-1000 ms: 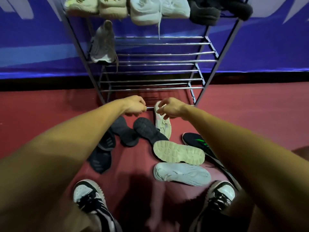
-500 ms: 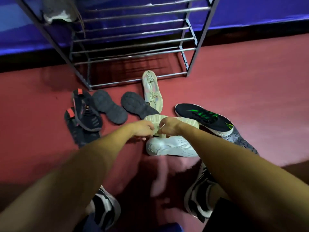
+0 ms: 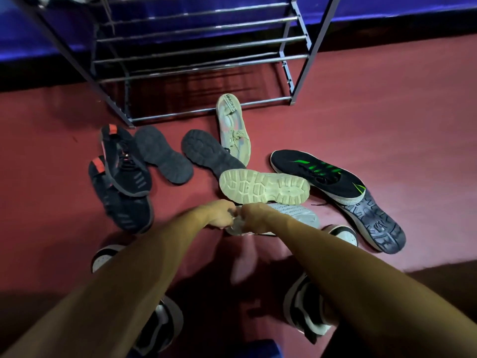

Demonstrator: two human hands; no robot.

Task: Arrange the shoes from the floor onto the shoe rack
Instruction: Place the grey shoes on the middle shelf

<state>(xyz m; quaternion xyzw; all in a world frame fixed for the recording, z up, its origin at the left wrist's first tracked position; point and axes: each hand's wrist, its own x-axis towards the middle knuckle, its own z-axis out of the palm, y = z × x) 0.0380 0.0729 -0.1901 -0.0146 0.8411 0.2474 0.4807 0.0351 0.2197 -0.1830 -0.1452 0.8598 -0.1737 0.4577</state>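
Currently both hands are down at the nearest shoe of the pile. The left hand and the right hand sit knuckle to knuckle with fingers curled under. They appear to grip the near end of the white shoe. The fingertips are hidden, so how deep the hold goes cannot be told.

The white shoe lies on the red floor just ahead of the person's feet. A cream-soled shoe, turned sole up, overlaps its far edge.

The step in hand, as I read it, is lifting the white shoe free for the shoe rack. Recommended handling:

1. Draw the shoe toward the body before raising it. A straight lift would likely tip the cream-soled shoe onto the black-and-green shoe beside it.
2. Shift the hold to one hand at the heel collar. The shoe looks light and soft, so pinching the upper may fold it.
3. Use the freed hand on the cream-soled shoe, which looks like a possible mate.
4. Carry over the dark upturned soles, not through them. The rack stands beyond the whole pile.
5. Seat the sole across at least two rails so the shoe cannot drop between them.
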